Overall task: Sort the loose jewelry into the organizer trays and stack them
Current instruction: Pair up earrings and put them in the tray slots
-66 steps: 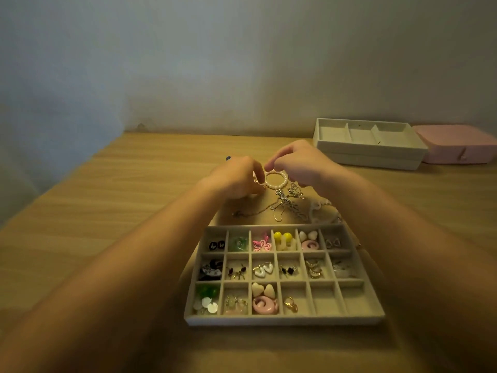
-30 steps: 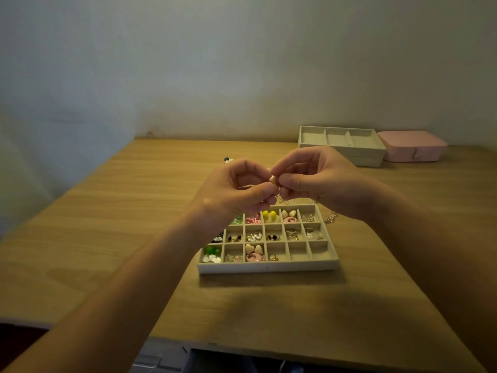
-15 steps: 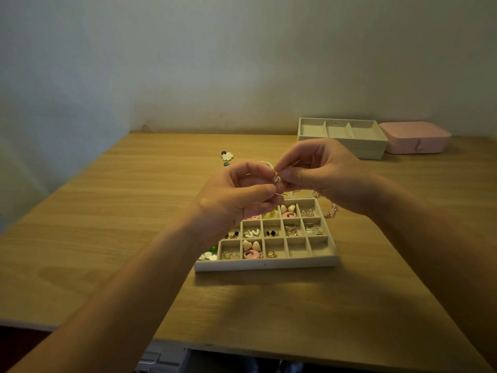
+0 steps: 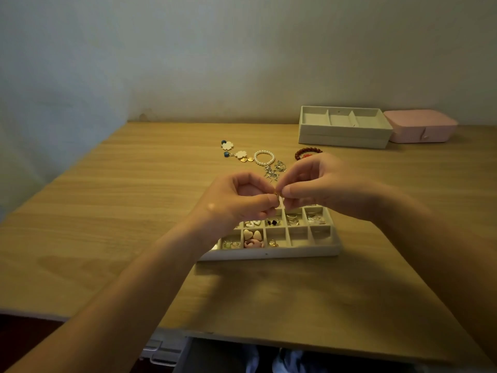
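Note:
My left hand (image 4: 236, 203) and my right hand (image 4: 320, 187) meet above the gridded organizer tray (image 4: 269, 254), both pinching one small gold earring (image 4: 277, 195) between fingertips. The tray's cells hold several earrings; my hands hide its far rows. Loose jewelry lies on the table beyond: a pearl bracelet (image 4: 264, 158), a red bead bracelet (image 4: 308, 152), a flower-charm piece (image 4: 236, 153) and a tangle of silver pieces (image 4: 274, 170).
Two stacked cream trays (image 4: 344, 137) with three wide compartments on top stand at the back right, a pink jewelry box (image 4: 419, 129) beside them. The wooden table's front edge (image 4: 242, 333) is near me, a wall behind.
My hands lifted off the loose pile and came toward me, now pinching a small earring together. The view pulled back, and the pearl bracelet lies uncovered on the table.

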Action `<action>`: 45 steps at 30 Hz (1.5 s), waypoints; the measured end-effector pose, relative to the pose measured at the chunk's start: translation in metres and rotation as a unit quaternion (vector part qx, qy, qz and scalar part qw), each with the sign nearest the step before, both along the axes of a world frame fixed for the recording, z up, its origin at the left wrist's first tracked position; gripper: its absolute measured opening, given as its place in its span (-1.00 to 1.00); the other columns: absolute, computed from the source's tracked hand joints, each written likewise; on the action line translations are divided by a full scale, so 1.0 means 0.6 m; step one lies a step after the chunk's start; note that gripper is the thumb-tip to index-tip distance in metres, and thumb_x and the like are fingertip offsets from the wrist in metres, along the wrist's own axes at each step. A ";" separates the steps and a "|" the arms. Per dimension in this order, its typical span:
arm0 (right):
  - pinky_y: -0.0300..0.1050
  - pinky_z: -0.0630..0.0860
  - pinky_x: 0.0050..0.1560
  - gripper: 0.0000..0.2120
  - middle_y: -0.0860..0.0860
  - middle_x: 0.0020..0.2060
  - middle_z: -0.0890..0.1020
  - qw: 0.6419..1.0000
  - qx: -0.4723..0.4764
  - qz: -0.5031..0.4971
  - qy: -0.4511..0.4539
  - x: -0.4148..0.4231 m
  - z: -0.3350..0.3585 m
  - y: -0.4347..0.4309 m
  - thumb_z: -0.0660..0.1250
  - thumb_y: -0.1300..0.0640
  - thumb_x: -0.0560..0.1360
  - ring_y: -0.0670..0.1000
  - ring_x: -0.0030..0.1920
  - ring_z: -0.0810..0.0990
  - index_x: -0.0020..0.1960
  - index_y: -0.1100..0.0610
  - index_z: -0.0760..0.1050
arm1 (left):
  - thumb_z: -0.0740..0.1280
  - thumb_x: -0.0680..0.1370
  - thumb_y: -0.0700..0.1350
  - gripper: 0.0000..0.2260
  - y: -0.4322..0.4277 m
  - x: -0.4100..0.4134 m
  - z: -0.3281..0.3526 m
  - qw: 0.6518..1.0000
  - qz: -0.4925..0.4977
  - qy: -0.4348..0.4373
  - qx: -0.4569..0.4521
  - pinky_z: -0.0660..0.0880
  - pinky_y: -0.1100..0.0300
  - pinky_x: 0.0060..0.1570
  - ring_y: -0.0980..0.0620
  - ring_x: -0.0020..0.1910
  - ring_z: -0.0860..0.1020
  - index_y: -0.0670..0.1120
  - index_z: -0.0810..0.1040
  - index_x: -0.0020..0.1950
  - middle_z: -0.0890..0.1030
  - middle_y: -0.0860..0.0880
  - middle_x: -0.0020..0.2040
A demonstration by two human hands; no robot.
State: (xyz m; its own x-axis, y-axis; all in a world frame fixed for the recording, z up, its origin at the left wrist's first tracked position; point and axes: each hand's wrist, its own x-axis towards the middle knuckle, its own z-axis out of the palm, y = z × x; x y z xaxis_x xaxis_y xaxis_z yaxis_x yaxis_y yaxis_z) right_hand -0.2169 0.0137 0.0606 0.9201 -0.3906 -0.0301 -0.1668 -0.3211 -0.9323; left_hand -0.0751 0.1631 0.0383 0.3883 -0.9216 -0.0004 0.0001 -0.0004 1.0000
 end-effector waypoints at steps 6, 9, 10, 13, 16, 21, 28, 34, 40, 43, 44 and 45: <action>-0.09 0.66 -0.12 -0.89 0.17 -0.16 0.72 0.997 0.063 -0.016 0.041 0.002 -0.018 0.009 0.47 0.32 0.48 0.09 -0.16 0.72 0.01 0.25 0.66 | 0.57 0.39 -0.29 -0.82 0.004 0.001 -0.022 0.992 0.020 -0.123 0.014 0.59 0.20 -0.24 0.05 -0.28 0.66 -0.09 0.63 -0.13 0.70 -0.10 -0.26; -0.10 0.67 -0.16 -0.87 0.19 -0.18 0.71 0.993 0.102 -0.031 0.056 0.005 -0.022 0.009 0.46 0.37 0.48 0.10 -0.19 0.71 0.01 0.26 0.63 | 0.58 0.39 -0.27 -0.82 0.000 -0.001 -0.035 0.964 0.044 -0.263 -0.010 0.61 0.21 -0.17 0.13 -0.28 0.66 -0.06 0.64 -0.16 0.70 -0.01 -0.26; -0.10 0.68 -0.17 -0.87 0.19 -0.19 0.71 0.992 0.104 -0.032 0.064 0.006 -0.023 0.008 0.46 0.37 0.48 0.10 -0.20 0.70 0.01 0.26 0.63 | 0.58 0.39 -0.27 -0.82 0.000 -0.002 -0.039 0.955 0.043 -0.294 -0.016 0.62 0.19 -0.14 0.14 -0.27 0.66 -0.05 0.64 -0.16 0.70 0.02 -0.26; -0.08 0.69 -0.17 -0.87 0.16 -0.19 0.72 0.994 0.055 -0.029 0.092 0.008 -0.025 0.005 0.50 0.32 0.46 0.09 -0.20 0.71 0.00 0.24 0.64 | 0.57 0.41 -0.22 -0.81 0.002 0.003 -0.046 0.944 0.026 -0.329 -0.005 0.65 0.07 -0.07 0.12 -0.22 0.67 0.03 0.64 -0.16 0.69 0.06 -0.22; -0.12 0.64 -0.21 -0.88 0.06 -0.22 0.73 0.991 -0.028 -0.028 0.126 0.009 -0.024 0.005 0.54 0.27 0.43 0.02 -0.21 0.71 -0.05 0.18 0.67 | 0.49 0.45 -0.26 -0.77 0.003 0.012 -0.048 0.932 0.020 -0.360 0.020 0.63 -0.02 -0.04 0.08 -0.18 0.68 0.08 0.60 -0.14 0.70 0.08 -0.21; -0.15 0.66 -0.11 -0.87 0.02 -0.24 0.74 0.982 -0.107 -0.016 0.157 0.010 -0.028 0.013 0.59 0.24 0.38 -0.03 -0.18 0.71 -0.10 0.12 0.69 | 0.25 0.44 -0.37 -0.69 0.008 0.007 -0.045 0.928 -0.015 -0.366 0.061 0.51 0.29 -0.23 0.22 -0.21 0.62 0.07 0.47 -0.12 0.71 0.18 -0.19; 0.02 0.68 0.01 -0.86 -0.02 -0.27 0.74 0.963 -0.187 0.020 0.193 0.016 -0.024 0.031 0.60 0.22 0.37 -0.04 -0.19 0.73 -0.12 0.08 0.69 | 0.24 0.43 -0.34 -0.70 0.008 0.007 -0.048 0.929 -0.017 -0.367 0.051 0.45 0.24 -0.27 0.13 -0.29 0.57 0.10 0.46 -0.12 0.71 0.21 -0.19; -0.01 0.65 -0.14 -0.86 -0.07 -0.33 0.71 0.936 -0.270 0.022 0.227 0.036 -0.014 0.050 0.55 0.24 0.34 -0.07 -0.27 0.68 -0.22 0.03 0.68 | 0.24 0.44 -0.34 -0.70 0.007 0.012 -0.048 0.936 -0.019 -0.346 0.060 0.37 0.33 -0.27 0.25 -0.28 0.56 0.10 0.46 -0.14 0.72 0.16 -0.20; -0.02 0.65 -0.18 -0.84 -0.05 -0.33 0.68 0.917 -0.315 0.006 0.245 0.047 -0.017 0.063 0.50 0.28 0.34 -0.04 -0.24 0.66 -0.25 0.03 0.67 | 0.23 0.43 -0.38 -0.71 0.006 0.013 -0.046 0.945 -0.026 -0.321 0.058 0.37 0.41 -0.29 0.29 -0.29 0.59 0.03 0.48 -0.14 0.72 0.09 -0.22; -0.06 0.66 -0.20 -0.84 -0.06 -0.33 0.68 0.916 -0.324 -0.005 0.238 0.044 -0.019 0.066 0.49 0.30 0.36 -0.06 -0.25 0.66 -0.24 0.04 0.69 | 0.21 0.43 -0.41 -0.72 0.007 0.011 -0.043 0.947 -0.030 -0.313 0.056 0.33 0.48 -0.34 0.34 -0.35 0.55 -0.01 0.48 -0.14 0.72 0.05 -0.21; -0.10 0.64 -0.23 -0.84 -0.06 -0.34 0.67 0.916 -0.327 -0.010 0.232 0.043 -0.020 0.067 0.48 0.31 0.37 -0.08 -0.26 0.65 -0.23 0.05 0.69 | 0.21 0.44 -0.41 -0.72 0.007 0.012 -0.042 0.948 -0.032 -0.312 0.058 0.33 0.48 -0.36 0.34 -0.37 0.53 -0.02 0.48 -0.14 0.73 0.04 -0.20; -0.14 0.62 -0.26 -0.83 -0.07 -0.34 0.67 0.916 -0.330 -0.015 0.226 0.042 -0.022 0.069 0.47 0.31 0.38 -0.09 -0.27 0.64 -0.23 0.05 0.69 | 0.21 0.44 -0.41 -0.73 0.007 0.012 -0.043 0.948 -0.033 -0.311 0.060 0.33 0.48 -0.36 0.35 -0.38 0.53 -0.03 0.48 -0.14 0.73 0.03 -0.19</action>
